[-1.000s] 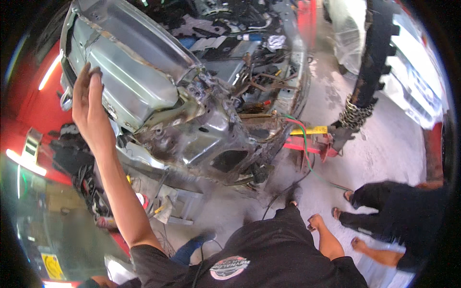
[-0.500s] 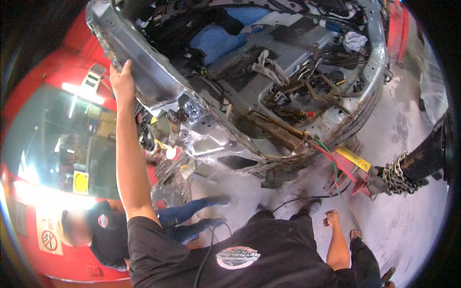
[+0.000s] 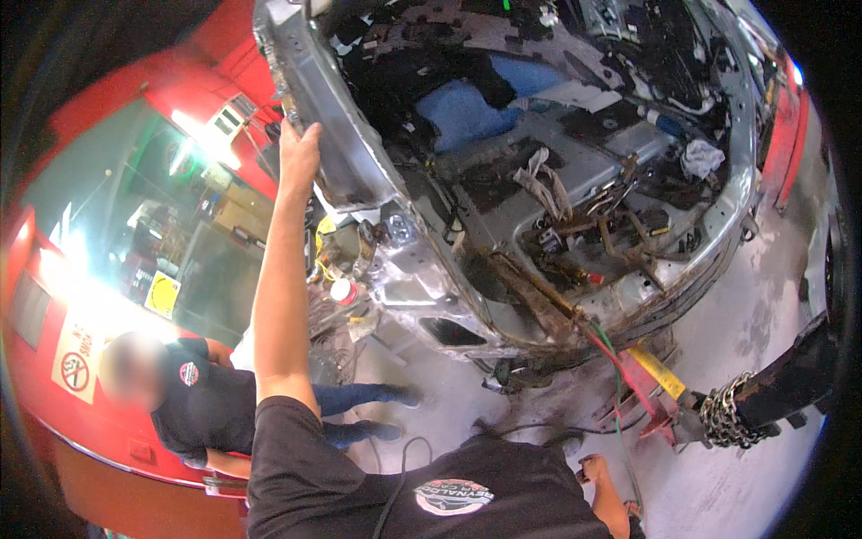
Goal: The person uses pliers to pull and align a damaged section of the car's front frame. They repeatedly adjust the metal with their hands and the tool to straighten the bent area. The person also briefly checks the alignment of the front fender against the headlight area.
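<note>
A stripped car body (image 3: 431, 305) of bare grey metal fills the upper middle, its rear opening facing me. With my left arm stretched out, my left hand (image 3: 299, 160) is closed round the outer edge of the upright metal side panel (image 3: 339, 135), thumb on the near face. The fingertips are hidden behind that edge. At my right side hangs my right hand (image 3: 591, 469), low and apart from the car, its fingers curled in. Whether anything is inside them is hidden.
Crumpled rags (image 3: 702, 160), a blue cloth (image 3: 467, 112) and loose metal parts lie in the car body. A red pulling arm with a chain (image 3: 721, 418) reaches its rear edge. Left, a co-worker in a black shirt (image 3: 211, 395) stands by a red wall with a window. Cables cross the floor.
My view has shifted, so the car and my arms appear farther right and lower. My left hand keeps its hold on the panel edge. The co-worker's arms have changed position.
</note>
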A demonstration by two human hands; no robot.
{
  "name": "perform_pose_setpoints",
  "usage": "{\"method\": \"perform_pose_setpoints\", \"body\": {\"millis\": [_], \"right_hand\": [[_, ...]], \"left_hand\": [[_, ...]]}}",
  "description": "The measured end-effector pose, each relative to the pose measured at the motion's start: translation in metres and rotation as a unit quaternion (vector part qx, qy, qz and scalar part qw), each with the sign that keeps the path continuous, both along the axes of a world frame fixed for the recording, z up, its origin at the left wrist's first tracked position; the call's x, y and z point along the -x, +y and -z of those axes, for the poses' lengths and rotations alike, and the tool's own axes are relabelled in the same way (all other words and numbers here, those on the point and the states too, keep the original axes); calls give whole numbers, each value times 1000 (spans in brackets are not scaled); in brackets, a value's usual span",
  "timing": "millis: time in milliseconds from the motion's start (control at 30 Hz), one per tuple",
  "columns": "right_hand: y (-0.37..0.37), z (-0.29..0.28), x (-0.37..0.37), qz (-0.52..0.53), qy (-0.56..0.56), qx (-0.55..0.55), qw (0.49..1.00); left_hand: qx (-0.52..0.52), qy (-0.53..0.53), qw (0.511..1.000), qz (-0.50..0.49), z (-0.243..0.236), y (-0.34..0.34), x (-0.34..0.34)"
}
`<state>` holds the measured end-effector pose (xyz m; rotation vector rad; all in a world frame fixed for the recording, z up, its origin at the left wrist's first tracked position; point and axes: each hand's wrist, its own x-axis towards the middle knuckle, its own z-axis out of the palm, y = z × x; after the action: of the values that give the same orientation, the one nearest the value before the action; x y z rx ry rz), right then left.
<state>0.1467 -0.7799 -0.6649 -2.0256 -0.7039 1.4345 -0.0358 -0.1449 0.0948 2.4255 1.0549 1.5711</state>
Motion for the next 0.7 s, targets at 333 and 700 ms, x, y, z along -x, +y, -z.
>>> {"method": "perform_pose_setpoints", "body": {"millis": [333, 700], "right_hand": [[1, 22, -36, 51, 56, 70, 995], [5, 58, -16, -315, -269, -42, 909]], "left_hand": [[5, -93, 996, -19, 14, -12, -9], [1, -109, 993, 44, 12, -9, -2]]}}
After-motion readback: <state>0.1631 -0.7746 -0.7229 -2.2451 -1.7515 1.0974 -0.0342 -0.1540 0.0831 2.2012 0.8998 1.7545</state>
